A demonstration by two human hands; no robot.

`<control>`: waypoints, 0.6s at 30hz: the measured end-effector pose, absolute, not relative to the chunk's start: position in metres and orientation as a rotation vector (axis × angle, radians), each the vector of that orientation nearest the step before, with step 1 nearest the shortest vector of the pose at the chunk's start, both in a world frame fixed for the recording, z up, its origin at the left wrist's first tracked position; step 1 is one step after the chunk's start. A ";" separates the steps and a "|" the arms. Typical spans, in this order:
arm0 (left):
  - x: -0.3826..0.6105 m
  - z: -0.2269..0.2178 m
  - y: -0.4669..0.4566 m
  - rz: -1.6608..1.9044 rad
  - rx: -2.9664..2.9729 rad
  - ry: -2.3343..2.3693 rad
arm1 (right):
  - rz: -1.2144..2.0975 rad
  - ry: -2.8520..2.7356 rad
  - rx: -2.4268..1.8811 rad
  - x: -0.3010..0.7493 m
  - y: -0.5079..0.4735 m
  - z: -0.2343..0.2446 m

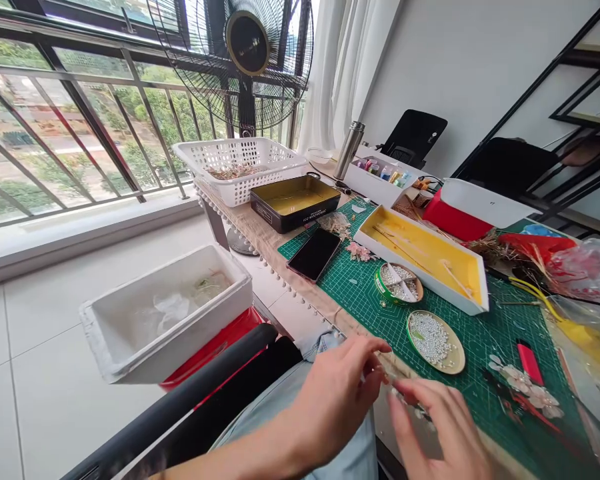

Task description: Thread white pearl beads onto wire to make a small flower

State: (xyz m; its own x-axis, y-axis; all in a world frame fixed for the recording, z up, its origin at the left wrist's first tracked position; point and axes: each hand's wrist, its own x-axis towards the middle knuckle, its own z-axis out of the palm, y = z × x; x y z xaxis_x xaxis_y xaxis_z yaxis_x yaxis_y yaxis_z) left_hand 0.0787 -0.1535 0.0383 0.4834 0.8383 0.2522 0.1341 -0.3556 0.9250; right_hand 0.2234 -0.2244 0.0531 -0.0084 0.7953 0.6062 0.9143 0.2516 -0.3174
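Note:
My left hand and my right hand meet over the front edge of the table, above my lap. The fingertips of both are pinched together on a small piece with pale bits; fingers hide most of it and it is blurred. Just beyond lies a round lid of white pearl beads. Behind that stands a round divided box with beads in its compartments. To the right, a pale flower ornament rests beside a red-and-black object on the green cutting mat.
A phone, pink flowers, a yellow-lined white tray and a black tin stand farther back. Beyond are a white basket, steel flask and fan. A foam box sits left, below table height.

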 end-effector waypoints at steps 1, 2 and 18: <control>0.078 0.038 -0.156 0.957 1.853 0.810 | -0.257 -1.819 -1.556 0.218 -0.225 0.049; 0.078 0.037 -0.158 0.971 1.905 0.802 | -0.303 -1.796 -1.560 0.213 -0.225 0.044; 0.073 0.031 -0.174 1.135 1.997 0.710 | -0.620 -1.753 -1.456 0.206 -0.237 0.022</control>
